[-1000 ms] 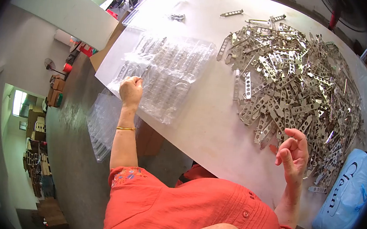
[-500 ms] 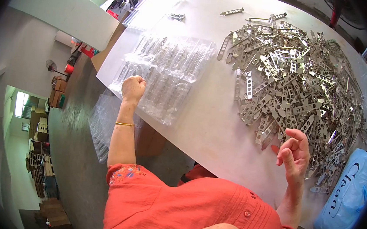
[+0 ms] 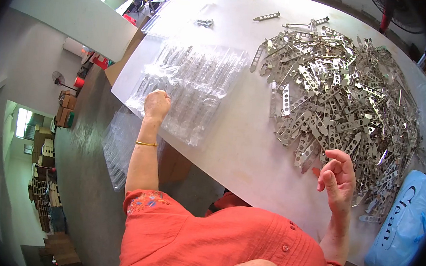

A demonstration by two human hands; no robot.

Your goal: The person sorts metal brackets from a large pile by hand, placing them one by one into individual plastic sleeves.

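My left hand (image 3: 157,105) is closed, knuckles up, at the near left side of a clear plastic tray (image 3: 201,124) with long ribbed slots. Whatever its fingers hold is hidden beneath them. Glare makes the contents of the slots hard to read. My right hand (image 3: 338,180) hovers at the near edge of a big heap of metal slot brackets (image 3: 327,105), each a thin strip with round holes. Its fingers are bent but apart from the thumb, and nothing shows between them.
More clear trays (image 3: 118,150) sit below the table's left edge. Another clear tray (image 3: 157,21) lies at the far left, near a few small metal pieces (image 3: 205,23). One bracket (image 3: 266,16) lies apart on the white table (image 3: 237,150). A blue plastic bag (image 3: 401,225) stands at the right.
My left hand has shifted very slightly right and nearer me, still closed. My right hand has moved a little left, its fingers in much the same pose. The view has tilted slightly.
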